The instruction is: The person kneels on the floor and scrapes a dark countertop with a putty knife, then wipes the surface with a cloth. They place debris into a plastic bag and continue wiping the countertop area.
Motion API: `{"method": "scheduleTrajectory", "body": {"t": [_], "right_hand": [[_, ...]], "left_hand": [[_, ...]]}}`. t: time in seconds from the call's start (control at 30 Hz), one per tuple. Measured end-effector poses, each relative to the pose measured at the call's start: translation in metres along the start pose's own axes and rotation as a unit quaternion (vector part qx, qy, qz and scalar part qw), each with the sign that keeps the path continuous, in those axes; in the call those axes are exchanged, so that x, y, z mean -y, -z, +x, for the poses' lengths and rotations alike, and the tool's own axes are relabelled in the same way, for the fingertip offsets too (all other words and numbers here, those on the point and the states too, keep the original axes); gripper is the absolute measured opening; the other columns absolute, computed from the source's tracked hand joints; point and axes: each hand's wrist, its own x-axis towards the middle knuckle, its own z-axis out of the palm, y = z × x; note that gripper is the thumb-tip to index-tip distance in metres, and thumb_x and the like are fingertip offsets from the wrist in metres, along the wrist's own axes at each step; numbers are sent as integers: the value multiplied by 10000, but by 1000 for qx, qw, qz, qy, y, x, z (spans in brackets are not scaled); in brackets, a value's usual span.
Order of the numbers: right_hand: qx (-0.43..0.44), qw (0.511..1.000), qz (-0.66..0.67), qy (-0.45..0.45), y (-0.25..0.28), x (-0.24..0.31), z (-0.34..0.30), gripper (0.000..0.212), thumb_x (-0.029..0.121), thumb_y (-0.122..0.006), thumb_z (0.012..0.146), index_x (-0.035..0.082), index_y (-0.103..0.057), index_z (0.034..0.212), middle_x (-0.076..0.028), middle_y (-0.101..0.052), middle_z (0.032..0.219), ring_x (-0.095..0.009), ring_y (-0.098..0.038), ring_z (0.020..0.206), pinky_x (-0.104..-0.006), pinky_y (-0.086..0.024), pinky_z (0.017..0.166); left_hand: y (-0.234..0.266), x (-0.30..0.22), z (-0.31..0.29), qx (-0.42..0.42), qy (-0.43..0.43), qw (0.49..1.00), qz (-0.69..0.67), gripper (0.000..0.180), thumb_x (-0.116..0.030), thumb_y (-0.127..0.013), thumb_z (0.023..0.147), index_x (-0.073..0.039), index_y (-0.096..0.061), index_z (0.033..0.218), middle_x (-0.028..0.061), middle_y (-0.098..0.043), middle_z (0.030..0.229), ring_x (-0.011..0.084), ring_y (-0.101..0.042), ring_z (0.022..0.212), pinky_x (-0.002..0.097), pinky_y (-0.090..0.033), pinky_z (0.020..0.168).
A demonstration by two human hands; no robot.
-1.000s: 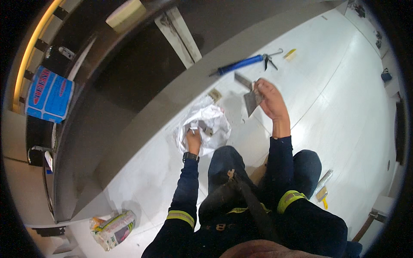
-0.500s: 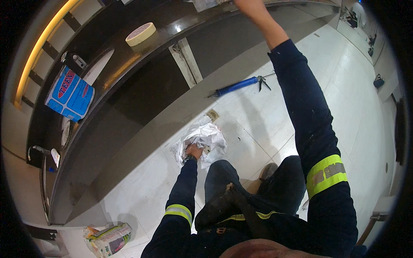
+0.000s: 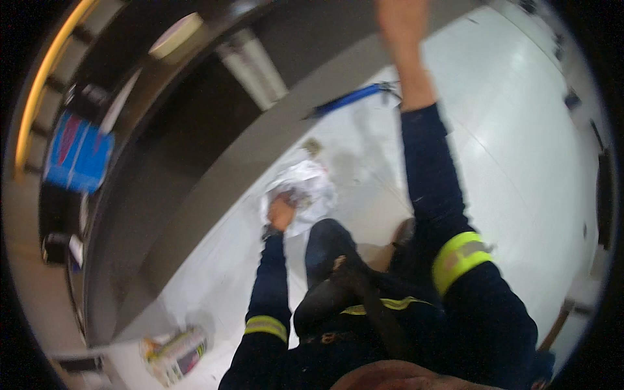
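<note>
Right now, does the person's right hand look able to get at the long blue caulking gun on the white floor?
Probably yes: the right hand is stretched out near the caulking gun, which lies mostly uncovered, though whether the fingers are free doesn't show.

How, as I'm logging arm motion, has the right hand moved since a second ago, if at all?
Yes: the right hand moved up the picture, from below the caulking gun to above it.

My left hand (image 3: 281,213): inside crumpled white bag (image 3: 315,179) on pale floor (image 3: 507,162). My right hand (image 3: 403,23): blurred, cut by view's top edge; blue caulking gun (image 3: 351,99) lies nearby in view.
</note>
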Motion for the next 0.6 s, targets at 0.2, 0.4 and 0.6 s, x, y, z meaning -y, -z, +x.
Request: {"method": "scheduleTrajectory", "body": {"t": [0.2,0.4,0.6], "right_hand": [[110,972,82,-190,31,-28,-97,197,138,-627,900,60,-755,1027,-73,-706,791,-131,-589,680,-313,-473,629],[182,960,50,-207,74,2,-102,239,159,-599,963,23,-735,1105,0,-695,909,-60,-524,743,-210,-423,668],[254,921,122,-268,81,13,-144,231,131,-565,955,43,-734,1086,0,-688,895,-32,-490,712,-199,-380,631]], "left_hand": [[76,-71,4,-152,-97,937,-300,274,-175,-590,991,55,-674,1113,111,-719,1002,196,-666,869,324,-523,787],[177,-169,-13,-220,-181,896,-342,300,-150,-631,961,8,-648,1215,47,-661,868,98,-606,789,258,-471,696],[232,-216,-16,-407,-256,826,-294,439,-144,-630,956,-2,-555,1365,6,-599,780,69,-539,701,221,-427,636]]}}
